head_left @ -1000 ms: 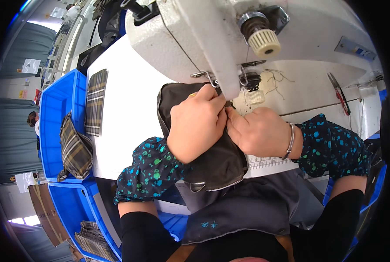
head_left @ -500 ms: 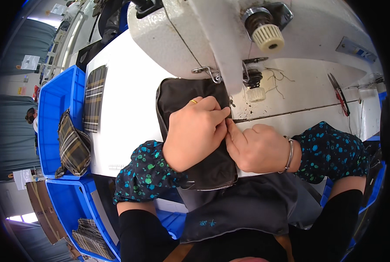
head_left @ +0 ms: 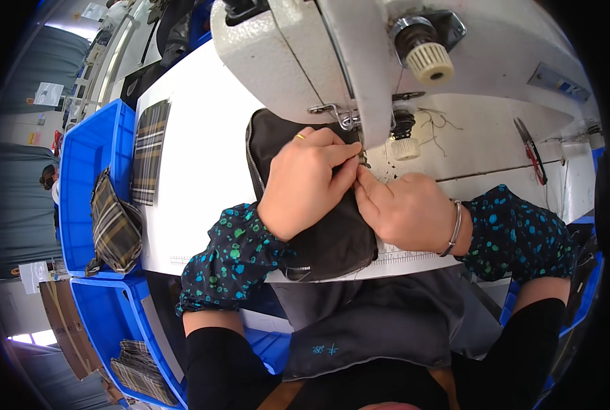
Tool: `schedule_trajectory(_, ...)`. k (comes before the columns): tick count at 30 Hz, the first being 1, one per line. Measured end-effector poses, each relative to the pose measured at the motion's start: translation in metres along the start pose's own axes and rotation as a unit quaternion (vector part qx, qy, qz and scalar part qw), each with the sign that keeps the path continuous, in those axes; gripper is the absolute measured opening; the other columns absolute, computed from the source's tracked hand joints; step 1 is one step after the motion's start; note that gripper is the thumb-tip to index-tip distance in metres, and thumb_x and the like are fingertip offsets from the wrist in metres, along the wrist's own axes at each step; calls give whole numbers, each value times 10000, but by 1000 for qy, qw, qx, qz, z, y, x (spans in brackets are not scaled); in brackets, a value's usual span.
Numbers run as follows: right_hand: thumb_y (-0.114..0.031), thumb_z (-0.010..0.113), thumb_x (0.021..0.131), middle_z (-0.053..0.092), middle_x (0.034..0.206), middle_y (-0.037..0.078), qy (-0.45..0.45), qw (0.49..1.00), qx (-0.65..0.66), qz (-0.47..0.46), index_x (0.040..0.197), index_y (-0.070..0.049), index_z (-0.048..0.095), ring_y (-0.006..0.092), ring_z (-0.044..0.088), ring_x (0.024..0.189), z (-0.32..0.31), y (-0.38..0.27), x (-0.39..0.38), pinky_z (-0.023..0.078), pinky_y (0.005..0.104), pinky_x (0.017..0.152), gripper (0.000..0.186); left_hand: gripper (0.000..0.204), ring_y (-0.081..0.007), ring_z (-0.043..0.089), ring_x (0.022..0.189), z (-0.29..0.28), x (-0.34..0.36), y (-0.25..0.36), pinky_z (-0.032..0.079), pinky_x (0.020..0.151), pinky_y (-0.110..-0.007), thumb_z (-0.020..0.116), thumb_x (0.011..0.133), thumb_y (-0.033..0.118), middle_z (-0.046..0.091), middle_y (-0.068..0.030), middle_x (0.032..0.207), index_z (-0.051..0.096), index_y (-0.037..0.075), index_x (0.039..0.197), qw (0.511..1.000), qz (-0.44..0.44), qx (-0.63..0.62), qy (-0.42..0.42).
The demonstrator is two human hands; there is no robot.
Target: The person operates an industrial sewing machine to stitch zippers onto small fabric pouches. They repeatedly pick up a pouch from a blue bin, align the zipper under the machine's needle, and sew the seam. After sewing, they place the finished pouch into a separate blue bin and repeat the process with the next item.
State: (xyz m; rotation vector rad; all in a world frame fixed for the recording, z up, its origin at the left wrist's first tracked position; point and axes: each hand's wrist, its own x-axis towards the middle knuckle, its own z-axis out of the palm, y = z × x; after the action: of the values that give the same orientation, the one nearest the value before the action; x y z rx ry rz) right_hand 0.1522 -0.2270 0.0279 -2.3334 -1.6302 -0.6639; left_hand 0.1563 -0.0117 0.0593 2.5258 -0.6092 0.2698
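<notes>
I see the dark bag on the bench, under my left hand and left of my right hand; both pinch its right edge.

The fabric piece is dark brown, nearly black, with a silvery zip. The dark sleeves are speckled blue and green. The sewing machine is white, its knobs cream; the desk is white, the crates blue, the cloths plaid in olive, black and white, the apron dark grey.
</notes>
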Motion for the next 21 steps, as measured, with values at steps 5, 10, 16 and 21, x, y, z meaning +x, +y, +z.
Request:
schedule_trajectory(5, -197, 709, 834, 715, 1273, 113, -7, 984, 160, 82, 1189, -59, 710, 186, 706, 639, 2, -2, 1, 552, 335, 540, 381, 504, -337, 669, 915, -43, -16, -12, 527, 791, -451, 862, 831, 305, 691, -128, 1020, 711, 36, 1230, 972, -50, 203, 105)
schedule_trajectory(10, -234, 793, 806, 662, 1348, 77, -13, 962, 253, 97, 1272, -123, 659, 186, 722, 702, -3, -4, 2, 563, 343, 559, 497, 951, -223, 648, 669, -63, -76, -3, 535, 642, -349, 885, 845, 434, 694, -76, 826, 425, 1, 1555, 933, -324, 151, -32)
schedule_trajectory(16, -133, 648, 841, 574, 854, 40, -42, 949, 311, -31, 962, -107, 624, 219, 656, 610, -5, -19, -8, 502, 372, 494, 126, 700, -88, 527, 630, -56, -119, -4, 450, 606, -234, 744, 934, -34, 573, -26, 722, 424, 6, 1555, 951, -306, -19, 50)
schedule_trajectory(21, -150, 651, 802, 575, 769, 39, -52, 960, 263, -82, 793, -86, 603, 190, 624, 568, -9, -28, -11, 472, 341, 469, 81, 560, -201, 628, 807, -56, -111, 12, 519, 752, -314, 739, 923, -25, 645, -81, 891, 546, 9, 1448, 945, -285, 151, 51)
